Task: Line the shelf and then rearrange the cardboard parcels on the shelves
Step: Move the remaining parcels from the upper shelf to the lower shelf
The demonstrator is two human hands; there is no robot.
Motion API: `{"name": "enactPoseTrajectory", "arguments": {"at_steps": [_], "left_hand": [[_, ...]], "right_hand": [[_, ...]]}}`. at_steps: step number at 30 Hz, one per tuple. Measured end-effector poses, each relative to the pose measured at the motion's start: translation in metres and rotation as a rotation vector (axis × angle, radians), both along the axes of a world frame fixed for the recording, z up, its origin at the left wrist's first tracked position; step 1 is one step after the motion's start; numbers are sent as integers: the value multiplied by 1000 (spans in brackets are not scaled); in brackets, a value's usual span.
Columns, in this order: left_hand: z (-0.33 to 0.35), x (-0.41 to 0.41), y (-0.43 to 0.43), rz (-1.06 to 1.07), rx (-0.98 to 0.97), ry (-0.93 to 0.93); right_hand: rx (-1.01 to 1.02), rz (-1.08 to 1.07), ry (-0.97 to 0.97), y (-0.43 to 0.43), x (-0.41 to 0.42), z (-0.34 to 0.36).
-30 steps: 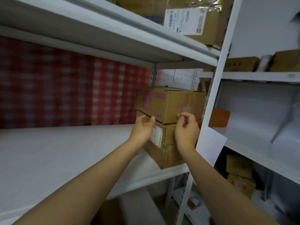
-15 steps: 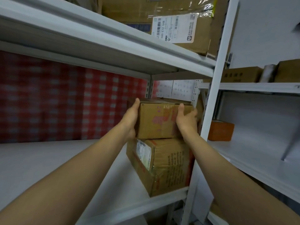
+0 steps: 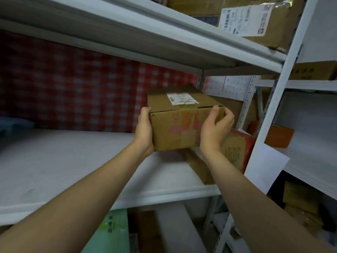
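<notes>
Both forearms bare, stretched forward and up, converging on the parcel (image 3: 175,132).

Left hand (image 3: 145,130): palm flat against the parcel's left end, thumb lying up along its front-left edge, fingers hidden behind it. Wrist straight, below the parcel's lower left corner.

Right hand (image 3: 215,128): cupped round the parcel's front-right corner, thumb raised to the top front edge, fingers curled round the right end. Wrist just below the parcel's bottom edge.
</notes>
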State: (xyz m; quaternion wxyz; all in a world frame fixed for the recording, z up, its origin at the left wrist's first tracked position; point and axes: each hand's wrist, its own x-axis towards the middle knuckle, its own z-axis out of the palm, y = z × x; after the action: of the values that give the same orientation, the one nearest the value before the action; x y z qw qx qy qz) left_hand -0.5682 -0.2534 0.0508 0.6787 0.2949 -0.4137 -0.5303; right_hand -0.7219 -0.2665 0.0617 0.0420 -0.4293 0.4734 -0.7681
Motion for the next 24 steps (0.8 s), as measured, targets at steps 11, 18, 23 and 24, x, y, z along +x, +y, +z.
{"name": "enactPoseTrajectory", "arguments": {"at_steps": [11,18,23,24], "left_hand": [[-87,108,133,51,67,-103],[-146,121,172,-40,158,-363],[-169,108,193,45,259,-497],[-174,106,196,65,281,-514]], "right_hand": [[212,95,-333,114,76,-99],[441,76,-402,166,76,-149],[698,332,-519,182,61,-167],[770,384,-528,182,57,-173]]}}
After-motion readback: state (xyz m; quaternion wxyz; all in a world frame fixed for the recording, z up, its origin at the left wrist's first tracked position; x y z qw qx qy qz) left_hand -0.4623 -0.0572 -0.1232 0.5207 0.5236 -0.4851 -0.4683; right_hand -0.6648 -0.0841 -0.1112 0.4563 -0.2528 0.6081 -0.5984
